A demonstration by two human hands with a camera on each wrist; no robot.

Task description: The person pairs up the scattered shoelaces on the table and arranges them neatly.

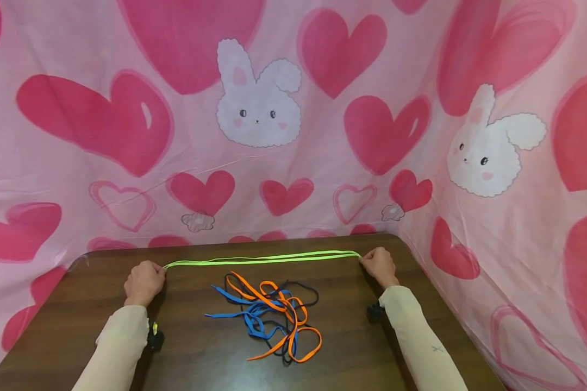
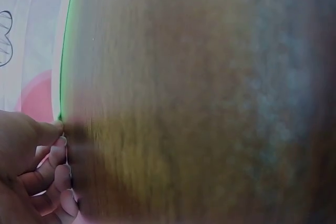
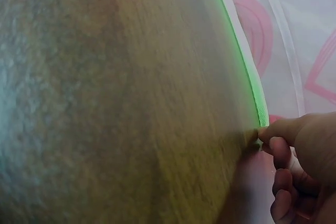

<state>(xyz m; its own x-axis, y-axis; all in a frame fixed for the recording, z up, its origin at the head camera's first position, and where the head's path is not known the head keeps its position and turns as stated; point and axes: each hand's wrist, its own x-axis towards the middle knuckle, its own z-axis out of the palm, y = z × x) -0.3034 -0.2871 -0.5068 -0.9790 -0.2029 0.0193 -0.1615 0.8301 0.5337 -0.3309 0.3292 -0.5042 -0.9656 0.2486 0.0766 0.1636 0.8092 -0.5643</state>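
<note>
A neon green shoelace (image 1: 269,259) stretches in two strands across the far part of the table, between both hands. My left hand (image 1: 144,282) pinches its left end between thumb and forefinger, the other fingers curled. At the opposite end, my right hand (image 1: 379,266) pinches the lace the same way. In the left wrist view the lace (image 2: 64,61) runs up from the fingertips along the table's far side; in the right wrist view the green lace (image 3: 247,61) does likewise. Nearer to me lies a loose tangle of orange (image 1: 288,309), blue (image 1: 256,320) and black (image 1: 315,296) laces.
The brown wooden table (image 1: 195,358) has a rounded far edge. Close behind it and along the right side hangs a pink cloth (image 1: 318,136) printed with hearts and rabbits. Small dark wrist cameras sit under both cream sleeves (image 1: 425,342).
</note>
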